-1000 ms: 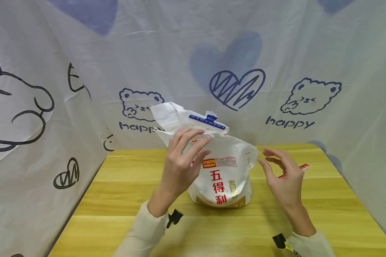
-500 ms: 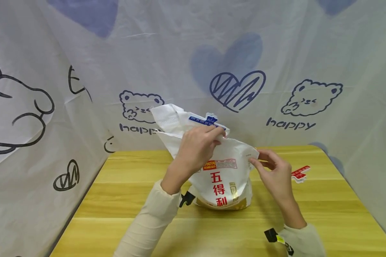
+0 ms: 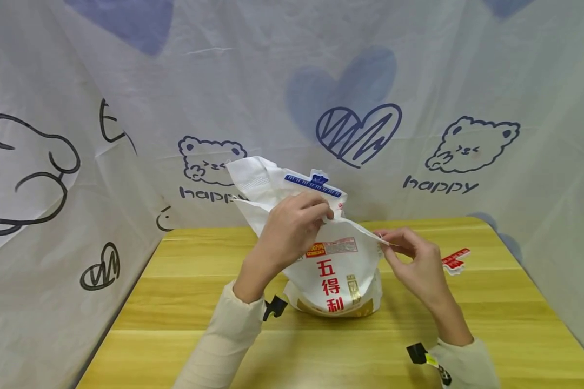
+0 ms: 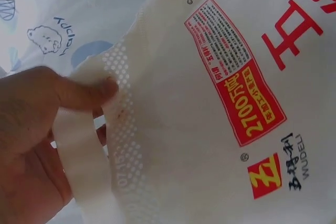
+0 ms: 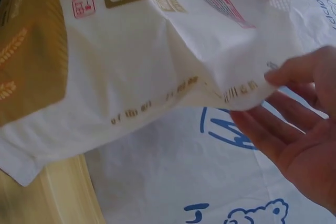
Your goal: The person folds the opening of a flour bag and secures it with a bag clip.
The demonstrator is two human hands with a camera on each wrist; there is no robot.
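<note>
A white flour bag [image 3: 338, 281] with red characters and a gold base band stands upright on the table. My left hand [image 3: 294, 224] pinches the middle of its top edge; in the left wrist view the thumb presses the dotted strip of the bag's mouth [image 4: 123, 124]. At the bag's right top corner, my right hand [image 3: 413, 256] pinches the edge between thumb and fingers. In the right wrist view, that corner [image 5: 247, 85] is drawn out to a point. A blue bag clip [image 3: 313, 183] overlaps the rear white flap [image 3: 255, 175], behind the left hand.
A red clip [image 3: 453, 261] lies on the table right of my right hand. The yellow wood-grain table [image 3: 185, 302] backs onto a white curtain [image 3: 267, 97] printed with hearts and bears. A black wrist device [image 3: 274, 308] sits at the left cuff.
The left hand has moved right and taken the top edge of the flour bag. The right hand has moved left onto the corner, which now tilts lower, uncovering the red clip.
</note>
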